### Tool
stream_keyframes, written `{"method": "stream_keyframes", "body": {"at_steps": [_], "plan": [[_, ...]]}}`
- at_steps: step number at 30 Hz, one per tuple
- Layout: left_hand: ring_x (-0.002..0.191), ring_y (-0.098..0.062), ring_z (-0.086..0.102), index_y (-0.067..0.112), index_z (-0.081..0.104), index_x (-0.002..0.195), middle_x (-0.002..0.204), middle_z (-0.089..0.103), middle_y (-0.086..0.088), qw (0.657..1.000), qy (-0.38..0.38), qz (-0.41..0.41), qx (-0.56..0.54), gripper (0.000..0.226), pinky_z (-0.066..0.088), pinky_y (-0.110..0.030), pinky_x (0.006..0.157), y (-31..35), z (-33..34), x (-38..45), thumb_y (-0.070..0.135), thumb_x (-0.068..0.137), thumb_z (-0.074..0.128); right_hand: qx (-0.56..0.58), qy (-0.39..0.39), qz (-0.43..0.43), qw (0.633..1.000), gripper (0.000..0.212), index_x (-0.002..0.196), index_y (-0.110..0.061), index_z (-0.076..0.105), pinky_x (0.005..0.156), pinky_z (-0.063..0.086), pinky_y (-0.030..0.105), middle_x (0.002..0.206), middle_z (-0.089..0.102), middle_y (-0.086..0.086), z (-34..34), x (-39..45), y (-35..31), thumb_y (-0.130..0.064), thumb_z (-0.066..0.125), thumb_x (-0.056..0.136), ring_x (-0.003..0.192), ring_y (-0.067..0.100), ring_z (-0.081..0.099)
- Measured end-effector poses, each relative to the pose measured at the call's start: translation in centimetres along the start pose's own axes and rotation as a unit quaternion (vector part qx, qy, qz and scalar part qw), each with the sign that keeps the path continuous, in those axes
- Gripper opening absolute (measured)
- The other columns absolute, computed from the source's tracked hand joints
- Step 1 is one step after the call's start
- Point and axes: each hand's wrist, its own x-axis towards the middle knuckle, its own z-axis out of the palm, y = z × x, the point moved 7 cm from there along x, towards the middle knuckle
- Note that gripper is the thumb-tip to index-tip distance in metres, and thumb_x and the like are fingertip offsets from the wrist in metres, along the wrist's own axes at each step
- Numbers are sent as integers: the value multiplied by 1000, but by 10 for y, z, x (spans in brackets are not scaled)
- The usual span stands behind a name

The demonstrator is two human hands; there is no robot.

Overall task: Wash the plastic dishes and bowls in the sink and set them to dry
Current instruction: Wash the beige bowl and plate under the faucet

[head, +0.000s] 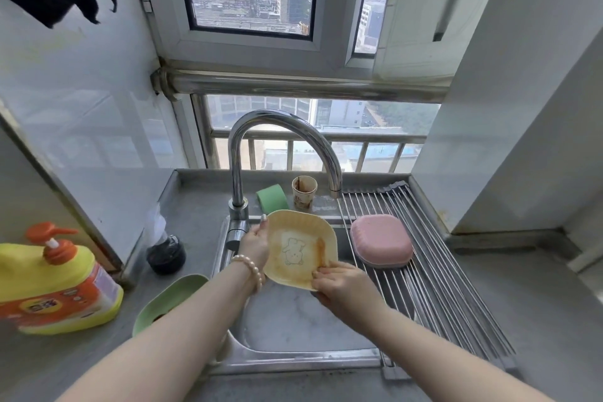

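A cream-yellow plastic dish with a bear drawing and brown smears is held tilted over the steel sink. My left hand grips its left rim, thumb on the top edge. My right hand holds the lower right rim, fingers on the soiled inner face. A pink plastic bowl lies upside down on the roll-up drying rack over the sink's right side. A green plastic dish lies on the counter left of the sink.
The curved faucet arches above the sink; no water is seen running. Behind it stand a green sponge and a stained paper cup. A yellow detergent pump bottle and a black item stand at left.
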Motion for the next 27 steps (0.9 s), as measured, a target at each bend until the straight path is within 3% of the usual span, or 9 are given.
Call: {"method": "stream_keyframes", "body": {"at_steps": [4,8,11,15,18,20,23,25,27], "plan": [[104,-42,63,3,60,117,113,65,-24,995,-50,-73,-45,37,48,-61,91,-4,2,8,34,98,50,-131,-10,-20,991,31,79,-6,76,88,55,37,84,74,8,-1,6,9,-10,86,50,92,26,70],[103,-39,62,-2,53,123,118,61,-27,970,-98,-110,-193,37,55,-45,80,-18,28,-19,2,86,50,-63,-1,49,997,33,50,-15,62,40,42,20,47,59,2,-2,25,-12,-3,84,30,46,20,61],[104,-39,63,-7,55,121,115,64,-27,959,-85,-128,-240,38,55,-40,77,-40,34,-34,6,85,52,8,42,80,996,16,64,-19,70,33,37,19,48,60,-2,-1,37,-34,-8,66,53,38,17,55],[100,-42,64,-8,59,112,110,66,-27,959,-63,-137,-241,35,53,-48,81,-38,21,-32,18,96,42,170,71,73,980,14,76,-20,74,46,49,27,67,70,-3,12,20,-28,-23,60,80,56,17,65],[98,-45,63,-5,55,115,110,65,-28,967,-42,-149,-202,34,53,-55,81,-35,6,-24,18,95,41,84,58,-16,995,33,67,-19,71,54,51,23,69,70,-7,1,12,-11,-42,58,86,61,12,65],[100,-45,63,-4,54,120,110,65,-27,972,-29,-156,-171,35,52,-59,82,-39,-2,-17,16,93,43,-25,18,-43,999,30,66,-17,69,78,55,27,73,70,-4,-2,13,5,-39,61,86,73,15,68],[97,-46,64,-6,53,120,109,65,-28,977,-17,-153,-149,35,52,-62,80,-40,-6,-14,11,91,44,-116,-97,32,988,21,81,-10,74,103,45,41,90,73,6,15,19,-1,-27,78,69,98,24,68],[95,-46,64,-7,54,117,108,65,-29,978,-7,-153,-141,33,55,-57,76,-36,-7,-16,9,91,43,-6,-128,72,989,20,98,-11,73,100,48,40,113,69,6,26,19,-22,-14,62,81,118,25,58],[94,-44,64,-7,53,112,105,65,-28,980,-22,-155,-125,29,54,-52,74,-26,-6,-21,12,94,41,106,-67,38,991,25,94,-20,74,76,57,29,108,72,-4,16,17,-28,-11,57,79,101,16,67]]}}
